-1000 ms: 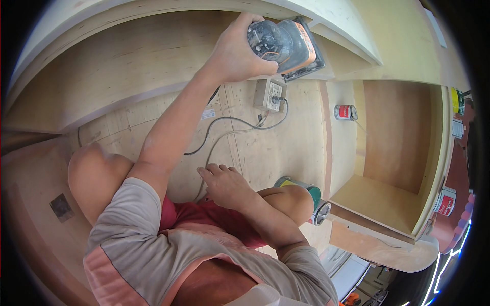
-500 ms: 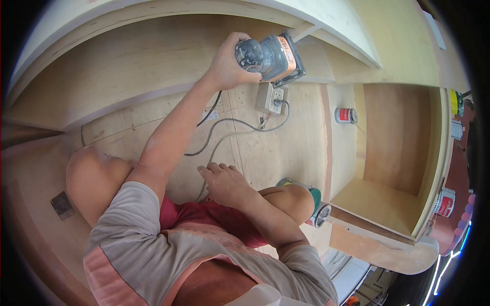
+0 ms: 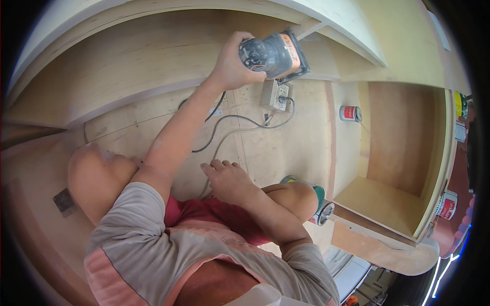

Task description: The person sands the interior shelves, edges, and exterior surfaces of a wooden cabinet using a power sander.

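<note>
1. One bare left hand (image 3: 234,64), upper middle of the frame, has its grip wrapped around the rounded body of a dusty black-and-orange power sander (image 3: 275,56); the square pad faces right, and whether it touches wood cannot be told.
2. Near the centre is the bare right hand (image 3: 227,179), fingers loosely curled; its palm is hidden, so I cannot tell whether that grip pinches anything.
3. Just below the sander, a grey-white boxy socket outlet (image 3: 270,96) takes a black plug (image 3: 284,100) on a black cable (image 3: 229,117). A low swing could knock that plug loose; a one-handed tilt could gouge the pale wooden ledge (image 3: 357,30).
4. Right of centre, a small red-and-silver can (image 3: 350,113) sits beside an open-fronted brown wooden compartment (image 3: 400,143). The can's contents are hidden.
5. By the right knee (image 3: 296,200), a green round container (image 3: 320,196) and a silver-topped can (image 3: 325,213) show partly; a careless leg shift might tip them. Their contents, like those of the red-and-white can (image 3: 447,205) at the right edge, cannot be seen.
</note>
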Tool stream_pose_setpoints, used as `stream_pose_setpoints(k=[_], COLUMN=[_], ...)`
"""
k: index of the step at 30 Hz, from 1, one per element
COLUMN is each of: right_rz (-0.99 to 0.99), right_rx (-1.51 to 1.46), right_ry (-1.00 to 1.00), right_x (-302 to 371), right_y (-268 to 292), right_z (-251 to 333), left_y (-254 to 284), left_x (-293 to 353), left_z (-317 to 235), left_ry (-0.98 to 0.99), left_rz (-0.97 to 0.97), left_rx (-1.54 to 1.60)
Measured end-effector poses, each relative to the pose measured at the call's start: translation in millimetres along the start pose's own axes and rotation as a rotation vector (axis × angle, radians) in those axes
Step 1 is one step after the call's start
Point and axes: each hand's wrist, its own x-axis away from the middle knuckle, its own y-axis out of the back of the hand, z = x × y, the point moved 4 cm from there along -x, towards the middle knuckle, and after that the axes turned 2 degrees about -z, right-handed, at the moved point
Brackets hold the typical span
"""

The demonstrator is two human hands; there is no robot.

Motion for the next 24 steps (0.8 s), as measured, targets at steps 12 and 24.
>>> stream_pose_setpoints(k=[12, 24], right_rz=[-0.105, -0.06], right_rx=[-0.003, -0.014], right_ry=[0.025, -0.003], right_x=[10.7, 16.1], right_y=[-9.1, -7.5], right_z=[0.3, -4.9], left_y=[5.7, 15.6], left_x=[-12.4, -56.7], left_z=[32.8, 33.1], left_ry=[0.24, 0.491], left_rz=[-0.064, -0.028], left_rx=[0.128, 0.297])
